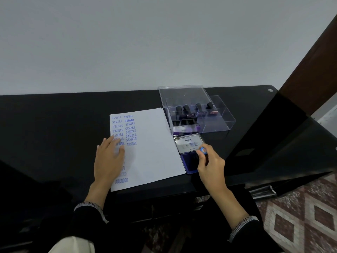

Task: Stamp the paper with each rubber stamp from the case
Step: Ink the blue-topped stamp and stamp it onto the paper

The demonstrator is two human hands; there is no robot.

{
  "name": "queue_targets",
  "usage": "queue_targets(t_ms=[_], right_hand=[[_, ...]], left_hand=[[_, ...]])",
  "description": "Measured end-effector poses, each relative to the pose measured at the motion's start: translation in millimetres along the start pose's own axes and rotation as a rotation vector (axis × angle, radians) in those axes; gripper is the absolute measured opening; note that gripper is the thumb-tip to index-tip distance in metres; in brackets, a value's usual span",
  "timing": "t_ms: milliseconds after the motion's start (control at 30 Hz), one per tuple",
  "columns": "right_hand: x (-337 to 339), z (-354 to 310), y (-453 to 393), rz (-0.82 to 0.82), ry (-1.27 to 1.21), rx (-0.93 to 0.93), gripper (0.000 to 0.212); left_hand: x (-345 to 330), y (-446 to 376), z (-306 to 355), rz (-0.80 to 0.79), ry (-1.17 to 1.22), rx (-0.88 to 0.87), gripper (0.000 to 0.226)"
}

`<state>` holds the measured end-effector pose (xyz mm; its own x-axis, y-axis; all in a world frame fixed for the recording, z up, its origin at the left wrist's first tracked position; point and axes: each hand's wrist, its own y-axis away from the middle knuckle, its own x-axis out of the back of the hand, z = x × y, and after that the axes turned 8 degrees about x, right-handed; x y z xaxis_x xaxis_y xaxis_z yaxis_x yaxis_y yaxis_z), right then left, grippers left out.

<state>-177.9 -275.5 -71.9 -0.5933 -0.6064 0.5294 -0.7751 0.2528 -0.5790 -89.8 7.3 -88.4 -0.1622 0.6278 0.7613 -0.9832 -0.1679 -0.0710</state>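
A white paper lies on the black table, its left side filled with blue imprints reading SAMPLE, FRAGILE, AIR MAIL and AMENDED. My left hand rests flat on the paper's left part, fingers spread. My right hand grips a rubber stamp with a blue round top, held down on the dark blue ink pad right of the paper. The pad's lid stands open behind it. A clear plastic case behind the pad holds several black-handled stamps.
The case's clear lid leans open at the back. A grey wall rises behind the table. A brown post stands at the right, with patterned floor tiles below. The table's front edge runs just under the paper.
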Motion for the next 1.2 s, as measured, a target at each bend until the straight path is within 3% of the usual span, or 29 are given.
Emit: queue_targets(t_ms=[167,1000,1200], right_hand=[[-2,1,-8,-0.035,0.025,-0.005,0.010],[-3,-7,-1,-0.001,0.079,0.027,0.013],[0,-16,-13,-0.131,0.114,-0.058,0.012]], left_hand=[[11,-1,2,-0.035,0.108,0.010,0.034],[21,6,-29,-0.060,-0.072,-0.160,0.039],[20,4,-28,-0.051,-0.052,-0.174,0.040]])
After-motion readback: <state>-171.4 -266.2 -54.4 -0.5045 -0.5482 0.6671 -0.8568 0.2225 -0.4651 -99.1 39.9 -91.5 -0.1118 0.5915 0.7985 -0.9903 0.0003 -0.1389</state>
